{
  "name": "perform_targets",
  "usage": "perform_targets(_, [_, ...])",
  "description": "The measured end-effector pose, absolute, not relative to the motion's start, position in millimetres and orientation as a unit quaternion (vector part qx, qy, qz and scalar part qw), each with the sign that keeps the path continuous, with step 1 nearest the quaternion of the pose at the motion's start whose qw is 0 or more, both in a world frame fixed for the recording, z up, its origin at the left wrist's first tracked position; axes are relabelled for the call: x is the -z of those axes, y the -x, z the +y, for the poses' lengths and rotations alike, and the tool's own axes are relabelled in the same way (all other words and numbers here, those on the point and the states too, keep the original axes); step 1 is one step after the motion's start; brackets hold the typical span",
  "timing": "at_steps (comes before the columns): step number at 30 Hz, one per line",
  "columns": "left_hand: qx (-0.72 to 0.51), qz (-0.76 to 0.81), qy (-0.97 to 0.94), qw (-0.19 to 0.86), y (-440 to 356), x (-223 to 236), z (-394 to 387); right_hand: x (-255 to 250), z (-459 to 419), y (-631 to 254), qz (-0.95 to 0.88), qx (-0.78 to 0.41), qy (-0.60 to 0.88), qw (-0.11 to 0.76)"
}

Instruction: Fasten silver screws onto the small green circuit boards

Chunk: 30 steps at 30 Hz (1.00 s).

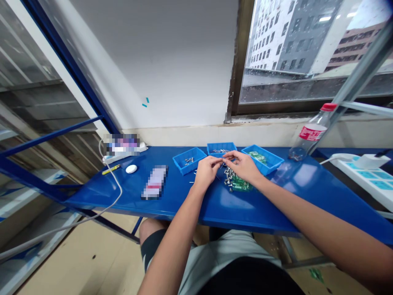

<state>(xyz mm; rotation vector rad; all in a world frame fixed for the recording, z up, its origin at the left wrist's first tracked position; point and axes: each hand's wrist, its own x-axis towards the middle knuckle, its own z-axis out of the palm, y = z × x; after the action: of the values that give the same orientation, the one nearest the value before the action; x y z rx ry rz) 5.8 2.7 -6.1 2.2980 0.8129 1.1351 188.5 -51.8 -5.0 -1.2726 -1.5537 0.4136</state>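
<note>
My left hand (207, 170) and my right hand (243, 166) meet over the table, fingertips pinched together. Whatever small piece is between them is hidden or too small to name. Under and beside my right hand lies a pile of small shiny metal parts (229, 179) mixed with green translucent pieces (242, 184). Beyond the hands stand three blue trays: the left tray (195, 165) holds a few metal parts, the middle tray (221, 145) has thin metal pieces, and the right tray (274, 166) contains green pieces. A few thin pieces lie near my left hand.
On the blue table (132, 196) at left are a blurred-out phone-like object (155, 183), a white oval object (131, 169), a yellow tool (111, 169) and a cable (118, 192). A plastic bottle (311, 133) and a power strip (365, 174) stand at right.
</note>
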Motion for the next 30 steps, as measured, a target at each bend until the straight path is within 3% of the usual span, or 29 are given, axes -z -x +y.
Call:
perform_targets(14, [-0.465, 0.316, -0.752, 0.344, -8.5, 0.7, -1.8, -0.4, -58.8, -186.5, -0.728, -0.13, 0.528, 0.417])
perform_targets(20, [-0.425, 0.361, -0.771, 0.309, -6.9, -4.0, -7.9, 0.4, -58.6, -187.5, -0.682, -0.144, 0.545, 0.467])
perform_targets(30, [-0.425, 0.295, -0.763, 0.388, -8.9, 3.0, -5.2, 4.1, -53.1, -190.4, -0.712, -0.066, 0.518, 0.469])
